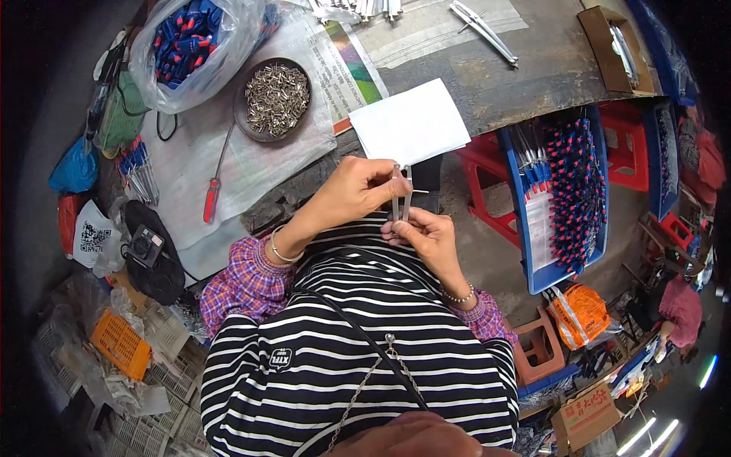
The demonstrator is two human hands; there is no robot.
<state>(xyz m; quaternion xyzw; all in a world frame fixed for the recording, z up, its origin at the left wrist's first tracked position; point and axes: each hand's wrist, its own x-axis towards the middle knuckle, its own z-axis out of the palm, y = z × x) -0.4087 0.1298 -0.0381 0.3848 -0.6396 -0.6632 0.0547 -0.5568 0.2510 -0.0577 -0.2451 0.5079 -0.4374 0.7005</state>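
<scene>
Just in front of my body, a silver two-legged metal piece, like a drawing compass (406,199), is held between both hands with its legs close together. My left hand (352,192) pinches it near the upper ends. From below, my right hand (426,238) has its thumb and fingers closed round the lower part. A thin pin sticks out to the right of the legs. Right behind my hands, a folded white sheet of paper (411,122) overhangs the table's front edge. The fingers partly hide the held piece.
A round dish (241,114) of small metal pins, a red-handled screwdriver (212,199) and a plastic bag (145,57) of blue-and-red parts lie to the left. At right, a blue tray (539,283) of compasses rests over red stools (487,186). Another silver compass (487,34) lies farther back.
</scene>
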